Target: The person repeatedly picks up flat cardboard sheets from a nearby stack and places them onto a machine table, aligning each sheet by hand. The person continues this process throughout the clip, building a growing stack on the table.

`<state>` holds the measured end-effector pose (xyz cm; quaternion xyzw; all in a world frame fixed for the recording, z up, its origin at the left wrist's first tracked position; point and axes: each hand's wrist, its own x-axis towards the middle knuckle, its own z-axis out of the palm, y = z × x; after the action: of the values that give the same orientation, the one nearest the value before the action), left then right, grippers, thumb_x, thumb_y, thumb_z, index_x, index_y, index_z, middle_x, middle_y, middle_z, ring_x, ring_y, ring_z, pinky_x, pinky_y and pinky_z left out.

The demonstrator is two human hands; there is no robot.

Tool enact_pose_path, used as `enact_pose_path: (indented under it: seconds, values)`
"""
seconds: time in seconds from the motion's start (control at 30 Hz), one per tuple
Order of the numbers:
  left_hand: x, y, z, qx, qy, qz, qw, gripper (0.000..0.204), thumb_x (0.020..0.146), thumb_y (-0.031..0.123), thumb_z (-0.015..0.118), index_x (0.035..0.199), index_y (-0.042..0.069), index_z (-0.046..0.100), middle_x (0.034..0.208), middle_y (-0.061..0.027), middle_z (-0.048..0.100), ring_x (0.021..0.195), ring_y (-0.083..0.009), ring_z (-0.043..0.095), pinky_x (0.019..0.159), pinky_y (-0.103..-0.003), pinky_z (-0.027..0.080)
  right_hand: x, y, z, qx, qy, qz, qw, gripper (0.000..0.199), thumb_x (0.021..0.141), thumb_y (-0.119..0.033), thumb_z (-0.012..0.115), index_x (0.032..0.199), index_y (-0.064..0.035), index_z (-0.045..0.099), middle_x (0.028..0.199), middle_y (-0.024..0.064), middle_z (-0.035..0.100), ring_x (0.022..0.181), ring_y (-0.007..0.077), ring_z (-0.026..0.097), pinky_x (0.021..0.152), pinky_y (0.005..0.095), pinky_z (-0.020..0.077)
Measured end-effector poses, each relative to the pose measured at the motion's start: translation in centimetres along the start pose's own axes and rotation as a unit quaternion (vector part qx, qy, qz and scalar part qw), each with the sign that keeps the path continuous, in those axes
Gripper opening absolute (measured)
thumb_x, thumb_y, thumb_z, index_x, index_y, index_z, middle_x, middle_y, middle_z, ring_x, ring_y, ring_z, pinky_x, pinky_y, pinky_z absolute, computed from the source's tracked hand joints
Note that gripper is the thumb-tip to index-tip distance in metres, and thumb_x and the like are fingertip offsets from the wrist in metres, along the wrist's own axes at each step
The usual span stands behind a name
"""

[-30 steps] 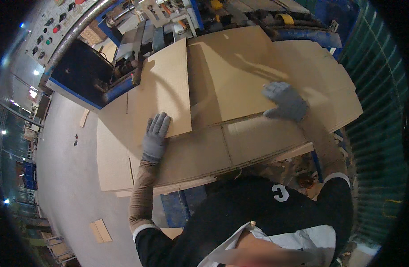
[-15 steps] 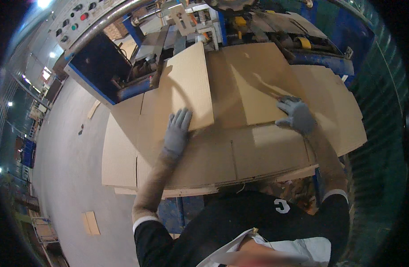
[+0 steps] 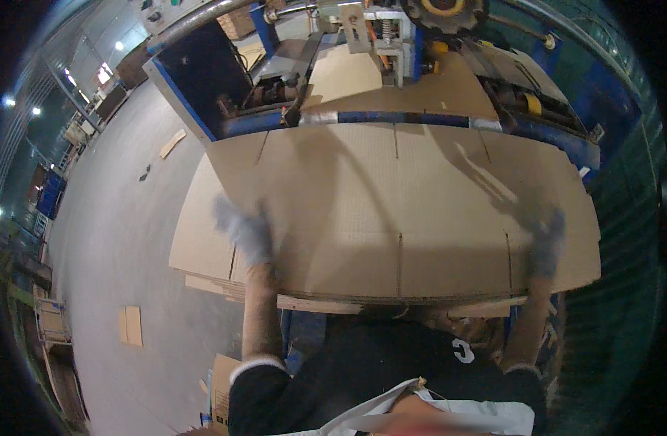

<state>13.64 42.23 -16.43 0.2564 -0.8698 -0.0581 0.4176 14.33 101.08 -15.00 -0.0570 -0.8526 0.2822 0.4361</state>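
My left hand (image 3: pixel 246 231), in a grey glove, is over the left part of a stack of flat slotted cardboard sheets (image 3: pixel 340 211); thumb and fingers look spread, and it holds nothing. My right hand (image 3: pixel 546 243), also gloved, is near the stack's right end. Motion smears its fingers, and whether it touches the top sheet I cannot tell. Beyond the stack, a folded cardboard piece (image 3: pixel 344 76) lies in the machine (image 3: pixel 395 43) with a browner part (image 3: pixel 449 87) to its right.
A blue bar (image 3: pixel 413 118) runs along the machine's front, between it and the stack. A dark blue side panel (image 3: pixel 199 76) stands at the left, yellow-and-black rollers (image 3: pixel 533 106) at the right. Cardboard scraps (image 3: pixel 131 325) lie on the grey floor (image 3: pixel 181 305).
The folded cardboard has gone from under my hands into the machine, away from me. Both hands have drawn back and apart over the stack, and the view has shifted.
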Motion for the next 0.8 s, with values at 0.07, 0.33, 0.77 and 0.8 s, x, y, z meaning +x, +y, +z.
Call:
enact_pose_path:
  seconds: [0.07, 0.33, 0.77, 0.8]
  values:
    - [-0.9, -5.5, -3.7, -0.011, -0.062, -0.264, 0.962, 0.091, 0.083, 0.050, 0.064, 0.136, -0.016, 0.031, 0.140, -0.0354, 0.034, 0.131, -0.0451, 0.034, 0.109, -0.045, 0.030, -2.4, 5.4, -5.5, -0.207, -0.075, 0.168, 0.961, 0.042, 0.089, -0.030, 0.058, 0.122, -0.0051, 0.059, 0.120, 0.0160, 0.056, 0.108, 0.0320, 0.055, 0.091, 0.0406, 0.0465]
    - [-2.5, -11.2, -2.3, -0.203, 0.137, -0.347, 0.905, 0.081, 0.086, 0.042, 0.061, 0.137, -0.015, 0.033, 0.135, -0.0345, 0.042, 0.125, -0.0429, 0.044, 0.104, -0.043, 0.036, -4.9, 18.5, -9.1, -0.208, -0.043, 0.274, 0.938, 0.052, 0.091, -0.036, 0.060, 0.128, -0.0001, 0.053, 0.131, 0.0145, 0.055, 0.114, 0.0294, 0.056, 0.095, 0.0398, 0.0455]
    - [0.1, -20.3, -5.1, -0.654, -0.037, -0.375, 0.656, 0.028, 0.090, 0.017, 0.059, 0.114, 0.003, 0.062, 0.102, -0.0114, 0.063, 0.097, -0.0247, 0.060, 0.087, -0.040, 0.049, 2.0, 2.5, -11.5, 0.305, 0.146, 0.193, 0.921, 0.040, 0.089, -0.019, 0.063, 0.122, 0.0030, 0.054, 0.114, 0.0112, 0.062, 0.100, 0.0232, 0.060, 0.090, 0.0352, 0.0466]
    - [-0.1, -19.4, -5.3, -0.645, -0.070, -0.357, 0.672, 0.026, 0.090, 0.016, 0.060, 0.113, 0.005, 0.063, 0.102, -0.0113, 0.062, 0.097, -0.0249, 0.060, 0.086, -0.039, 0.050, 2.3, 0.6, -12.2, 0.358, 0.116, 0.163, 0.912, 0.042, 0.089, -0.018, 0.063, 0.123, 0.0040, 0.053, 0.113, 0.0109, 0.062, 0.100, 0.0231, 0.060, 0.091, 0.0345, 0.0458]
